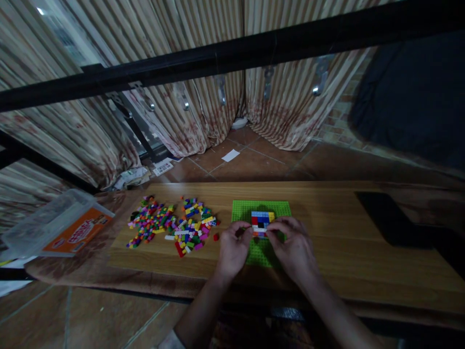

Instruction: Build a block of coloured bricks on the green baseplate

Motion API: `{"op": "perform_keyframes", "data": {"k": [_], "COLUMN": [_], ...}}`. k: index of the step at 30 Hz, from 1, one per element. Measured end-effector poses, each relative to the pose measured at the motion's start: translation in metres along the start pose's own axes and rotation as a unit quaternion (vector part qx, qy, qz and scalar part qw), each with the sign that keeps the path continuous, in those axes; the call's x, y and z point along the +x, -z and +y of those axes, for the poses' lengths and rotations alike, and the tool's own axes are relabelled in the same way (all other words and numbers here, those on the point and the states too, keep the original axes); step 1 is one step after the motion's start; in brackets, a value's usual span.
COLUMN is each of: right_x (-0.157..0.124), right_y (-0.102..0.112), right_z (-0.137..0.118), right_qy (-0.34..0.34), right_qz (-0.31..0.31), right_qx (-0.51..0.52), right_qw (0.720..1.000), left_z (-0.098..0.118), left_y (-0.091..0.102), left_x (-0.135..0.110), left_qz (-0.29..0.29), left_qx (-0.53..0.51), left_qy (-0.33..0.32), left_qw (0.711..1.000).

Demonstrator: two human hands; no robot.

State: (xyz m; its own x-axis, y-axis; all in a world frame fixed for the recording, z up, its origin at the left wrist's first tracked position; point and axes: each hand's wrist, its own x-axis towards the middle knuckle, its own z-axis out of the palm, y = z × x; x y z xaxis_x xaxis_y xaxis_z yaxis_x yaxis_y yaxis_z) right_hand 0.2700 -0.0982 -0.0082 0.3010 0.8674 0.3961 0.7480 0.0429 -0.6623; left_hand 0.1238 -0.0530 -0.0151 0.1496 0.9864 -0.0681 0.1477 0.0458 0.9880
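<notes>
A green baseplate lies on the wooden board, carrying a small built block of coloured bricks in light blue, red, dark blue, yellow and black. Along the near side of this block runs a long white brick. My left hand pinches the white brick's left end between thumb and forefinger. At its right end, my right hand has thumb and fingertips closed on it too. The fingertips partly cover both ends, and whether the white brick is pressed fully down I cannot tell.
Two heaps of loose bricks spread over the board's left side, with a single red brick near my left hand. A clear plastic box with an orange label stands farther left. A dark flat object lies right.
</notes>
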Motion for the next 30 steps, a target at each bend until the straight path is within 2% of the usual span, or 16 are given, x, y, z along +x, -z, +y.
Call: {"op": "perform_keyframes", "data": {"k": [6, 13, 24, 30], "right_x": [-0.004, -0.006, -0.010, -0.013], "right_y": [-0.003, -0.006, -0.023, -0.037], "right_z": [0.004, 0.005, 0.016, 0.018], "right_qy": [-0.013, -0.046, -0.198, -0.178], "right_qz": [0.016, 0.028, 0.066, 0.070], "right_qx": [0.029, 0.064, 0.167, 0.188], "right_qw": [0.999, 0.996, 0.964, 0.963], "left_z": [0.000, -0.004, -0.001, 0.000], "left_y": [-0.002, -0.004, -0.007, -0.007], "left_x": [0.001, 0.001, 0.004, 0.003], "left_qz": [0.001, 0.008, 0.019, 0.025], "left_qx": [-0.047, -0.052, -0.087, -0.090], "left_qy": [0.019, 0.010, 0.054, 0.060], "left_qw": [0.999, 0.999, 0.995, 0.994]}}
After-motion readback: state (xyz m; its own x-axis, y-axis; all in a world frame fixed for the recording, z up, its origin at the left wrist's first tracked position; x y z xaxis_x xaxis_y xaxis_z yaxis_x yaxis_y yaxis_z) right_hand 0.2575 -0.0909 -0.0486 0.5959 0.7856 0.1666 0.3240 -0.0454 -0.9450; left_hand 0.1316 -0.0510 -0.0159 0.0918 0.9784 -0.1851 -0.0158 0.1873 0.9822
